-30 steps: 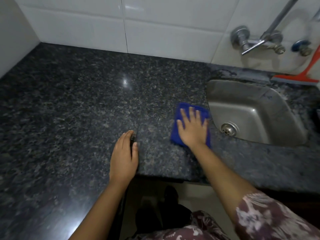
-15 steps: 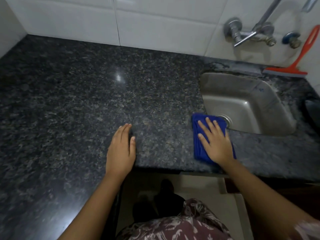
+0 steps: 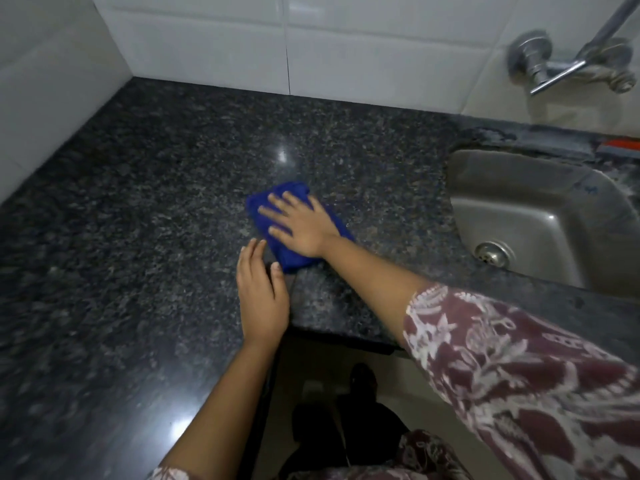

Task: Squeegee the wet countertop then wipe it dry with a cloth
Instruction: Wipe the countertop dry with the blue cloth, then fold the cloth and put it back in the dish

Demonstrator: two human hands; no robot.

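A folded blue cloth (image 3: 289,259) lies on the dark speckled granite countertop (image 3: 145,188), left of the sink. My right hand (image 3: 301,225) presses flat on the cloth with fingers spread, pointing left. Just below it, my left hand (image 3: 261,296) rests palm down on the counter near the inner corner of the front edge, fingertips almost touching the cloth. Only the end of the orange squeegee (image 3: 621,146) shows behind the sink at the right edge of the view.
A steel sink (image 3: 540,216) with a drain (image 3: 491,253) is sunk in the counter on the right. A metal tap (image 3: 568,62) is mounted on the white tiled wall (image 3: 346,46). A wall closes the left side. The counter wraps in an L around my legs.
My right hand has slid the blue cloth left, from the sink's front-left corner to the middle of the counter above my left hand. My left hand has stayed in place.
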